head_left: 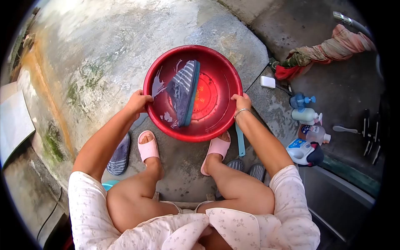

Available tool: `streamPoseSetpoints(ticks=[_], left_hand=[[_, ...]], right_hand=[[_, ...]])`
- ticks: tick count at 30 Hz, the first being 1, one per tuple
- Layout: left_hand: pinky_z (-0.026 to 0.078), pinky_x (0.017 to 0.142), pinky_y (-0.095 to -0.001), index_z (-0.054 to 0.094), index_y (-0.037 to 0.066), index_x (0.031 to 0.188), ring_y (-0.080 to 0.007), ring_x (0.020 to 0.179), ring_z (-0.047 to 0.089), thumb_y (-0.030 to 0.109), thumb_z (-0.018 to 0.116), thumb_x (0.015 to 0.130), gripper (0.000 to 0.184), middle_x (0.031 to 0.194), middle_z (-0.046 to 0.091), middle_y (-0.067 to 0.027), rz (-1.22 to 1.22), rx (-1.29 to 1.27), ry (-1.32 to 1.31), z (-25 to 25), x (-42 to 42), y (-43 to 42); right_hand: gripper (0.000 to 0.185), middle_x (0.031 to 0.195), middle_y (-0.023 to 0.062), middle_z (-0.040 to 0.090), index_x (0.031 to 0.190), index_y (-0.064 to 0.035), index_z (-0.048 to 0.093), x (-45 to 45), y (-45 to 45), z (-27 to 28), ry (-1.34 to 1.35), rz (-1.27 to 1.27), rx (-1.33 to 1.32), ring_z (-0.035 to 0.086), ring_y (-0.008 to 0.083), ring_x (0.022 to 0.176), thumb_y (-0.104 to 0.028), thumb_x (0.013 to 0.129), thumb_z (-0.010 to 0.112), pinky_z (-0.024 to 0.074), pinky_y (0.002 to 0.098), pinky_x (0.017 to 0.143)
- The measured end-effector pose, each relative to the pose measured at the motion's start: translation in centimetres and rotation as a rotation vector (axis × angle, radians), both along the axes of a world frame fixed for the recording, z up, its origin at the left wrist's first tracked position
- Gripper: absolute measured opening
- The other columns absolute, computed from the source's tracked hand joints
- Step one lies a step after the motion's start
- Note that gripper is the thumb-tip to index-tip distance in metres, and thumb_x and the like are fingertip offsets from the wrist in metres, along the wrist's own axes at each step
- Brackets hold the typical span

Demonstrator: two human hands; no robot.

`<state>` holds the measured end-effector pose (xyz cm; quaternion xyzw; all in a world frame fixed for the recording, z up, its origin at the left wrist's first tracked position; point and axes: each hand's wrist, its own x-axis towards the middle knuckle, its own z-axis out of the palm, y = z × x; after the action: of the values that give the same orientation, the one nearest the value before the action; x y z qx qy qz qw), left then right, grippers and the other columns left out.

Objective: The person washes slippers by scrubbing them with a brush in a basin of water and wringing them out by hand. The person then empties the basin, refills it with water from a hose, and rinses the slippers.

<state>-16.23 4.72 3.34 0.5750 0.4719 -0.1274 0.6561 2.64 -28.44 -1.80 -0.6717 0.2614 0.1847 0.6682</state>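
The left hand and the right hand hold the red basin by opposite sides of its rim, the fingers of both closed on its edge. Inside lies the striped slipper, tipped on its side, its blue sole toward the right hand, with a shallow, shining layer of what looks like water around it.

The work in hand looks partway along, I judge: this slipper is already in the basin and seems wet, while a similar slipper lies on the concrete floor beside the left foot (its mate, perhaps). Whether that one is washed or waiting, I cannot tell. Neither hand holds a brush or a bottle; the detergent jug stands off to the right among other bottles.

Some things are hard to make out. The fingertips beneath the rim are hidden, as is the far face of the slipper. A light-blue handle runs up under the right forearm, so its other end is out of sight. Two grey slippers sit partly behind the right leg, and the sleeve covers most of a turquoise object.
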Motion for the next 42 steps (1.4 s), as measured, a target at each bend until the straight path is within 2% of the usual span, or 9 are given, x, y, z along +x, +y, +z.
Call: streamPoseSetpoints(ticks=[10, 16, 18, 21, 25, 27, 32, 38, 42], left_hand=[[0.058, 0.059, -0.0373, 0.051, 0.0, 0.104, -0.0245, 0.069, 0.067, 0.003, 0.062, 0.077, 0.028, 0.088, 0.064, -0.0145, -0.069, -0.062, 0.069, -2.8, -5.0, 1.0], [0.055, 0.077, -0.0407, 0.049, 0.001, 0.116, -0.0262, 0.086, 0.065, 0.009, 0.065, 0.08, 0.04, 0.102, 0.061, -0.0154, -0.138, -0.033, 0.16, -3.0, -4.3, 1.0], [0.046, 0.094, -0.0442, 0.044, -0.003, 0.124, -0.0351, 0.11, 0.055, 0.01, 0.067, 0.077, 0.054, 0.121, 0.052, -0.0241, -0.256, 0.805, -0.018, -2.9, -3.4, 0.5], [0.034, 0.106, -0.0425, 0.036, 0.0, 0.135, -0.0387, 0.129, 0.036, 0.014, 0.071, 0.075, 0.071, 0.138, 0.036, -0.026, -0.451, 0.964, -0.317, 2.2, -0.2, -0.6], [0.038, 0.103, -0.0485, 0.032, 0.009, 0.14, -0.039, 0.131, 0.033, 0.021, 0.073, 0.075, 0.078, 0.145, 0.029, -0.0218, -0.729, 1.003, -0.482, 5.2, 2.7, -5.3], [0.035, 0.106, -0.047, 0.031, 0.014, 0.143, -0.0415, 0.135, 0.027, 0.025, 0.076, 0.073, 0.083, 0.148, 0.024, -0.0218, -0.901, 0.97, -0.278, 6.1, 3.6, -7.9], [0.032, 0.095, -0.0725, 0.017, 0.031, 0.149, -0.0452, 0.141, 0.008, 0.042, 0.075, 0.074, 0.096, 0.157, 0.005, -0.0132, -0.802, 0.932, 0.115, 1.4, 5.1, -12.2], [0.034, 0.094, -0.0705, 0.017, 0.033, 0.149, -0.0436, 0.142, 0.006, 0.04, 0.072, 0.076, 0.092, 0.157, 0.007, -0.0113, -0.696, 1.06, 0.068, -6.7, 4.0, -14.4], [0.032, 0.098, -0.0672, 0.02, 0.033, 0.149, -0.0425, 0.143, 0.004, 0.035, 0.069, 0.079, 0.086, 0.157, 0.008, -0.0123, -0.739, 1.129, 0.097, -7.1, 4.5, -14.9]], right_hand=[[0.028, 0.085, 0.0087, 0.066, 0.093, 0.0009, 0.061, -4.0, 0.0, -2.3, -0.035, 0.129, -0.179, 0.061, 0.0183, 0.074, 0.001, 0.065, 0.061, 0.0498, 0.0314, 0.067], [0.032, 0.086, 0.0112, 0.066, 0.098, 0.0007, 0.059, -3.4, -1.2, -2.0, -0.054, 0.344, -0.316, 0.063, 0.0211, 0.075, -0.005, 0.068, 0.068, 0.0512, 0.0322, 0.071], [0.038, 0.093, 0.0133, 0.065, 0.103, 0.0009, 0.058, -2.5, -1.8, -1.6, -0.152, 0.469, -0.407, 0.064, 0.0233, 0.081, -0.009, 0.069, 0.071, 0.0509, 0.0334, 0.075], [0.056, 0.118, 0.0185, 0.057, 0.12, -0.0013, 0.051, -2.6, -2.2, 2.0, -0.38, 0.672, -0.687, 0.058, 0.0305, 0.106, -0.021, 0.073, 0.073, 0.0461, 0.0379, 0.091], [0.057, 0.129, 0.016, 0.049, 0.127, -0.0065, 0.048, -5.9, -2.2, 7.6, -0.702, 0.932, -0.735, 0.046, 0.0343, 0.121, -0.019, 0.076, 0.068, 0.0382, 0.0404, 0.102], [0.054, 0.13, 0.0155, 0.05, 0.125, -0.0055, 0.049, -8.4, -2.8, 8.5, -0.728, 0.955, -0.745, 0.046, 0.0339, 0.122, -0.017, 0.076, 0.067, 0.0378, 0.0406, 0.103], [0.046, 0.129, 0.0156, 0.05, 0.123, -0.0052, 0.051, -10.8, -3.8, 7.0, -0.754, 0.911, -0.695, 0.047, 0.0338, 0.12, -0.01, 0.078, 0.064, 0.0367, 0.0404, 0.104], [0.04, 0.128, 0.014, 0.051, 0.119, -0.0046, 0.053, -9.7, -4.5, 6.0, -0.708, 0.821, -0.599, 0.047, 0.0323, 0.12, -0.007, 0.08, 0.061, 0.0372, 0.0396, 0.103], [0.036, 0.126, 0.0137, 0.053, 0.116, -0.0046, 0.055, -8.9, -4.9, 5.8, -0.666, 0.795, -0.557, 0.048, 0.0316, 0.119, -0.005, 0.08, 0.06, 0.0375, 0.0387, 0.103]])
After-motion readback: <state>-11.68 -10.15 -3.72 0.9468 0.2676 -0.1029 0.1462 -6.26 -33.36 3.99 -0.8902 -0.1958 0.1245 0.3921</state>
